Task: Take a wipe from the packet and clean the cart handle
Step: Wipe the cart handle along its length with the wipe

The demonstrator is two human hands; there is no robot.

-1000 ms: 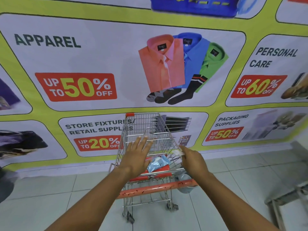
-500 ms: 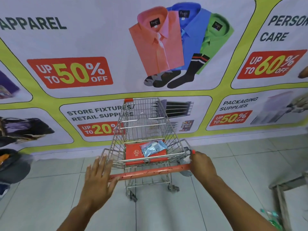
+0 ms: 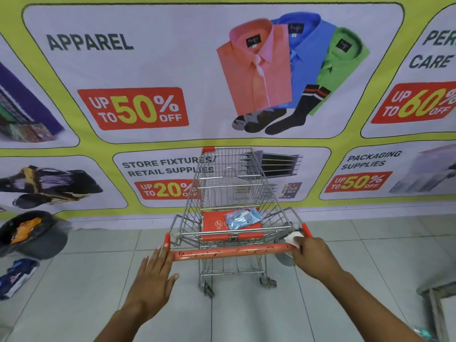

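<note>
We are looking down at a small silver wire shopping cart (image 3: 229,193) standing on a pale tiled floor (image 3: 357,243) against a big printed sale banner (image 3: 148,70). In the cart's near compartment a light blue plastic wipe packet (image 3: 243,218) is lying flat on an orange fold-down seat panel (image 3: 212,223); the deep basket beyond it is showing only bare wire. At far left a dark round bin (image 3: 34,240) is holding an orange wrapper (image 3: 26,229), and a blue and white packet (image 3: 17,277) is lying on the tiles just near of it. Our right hand (image 3: 313,257) is closing on a small white wipe (image 3: 293,238) and pressing it against the right end of the orange plastic cart handle (image 3: 234,251), the wipe poking out on the far side of the fingers, beside the orange corner cap. Our left hand (image 3: 154,272) is resting flat with its fingers apart, their tips touching the left end of the handle and gripping nothing. Compared with half a second ago, the left hand is reaching farther forward and now touching the bar, the right hand is staying at the same right end, and the wipe is showing white beyond the knuckles where it was hidden before. The packet is lying where it was.
</note>
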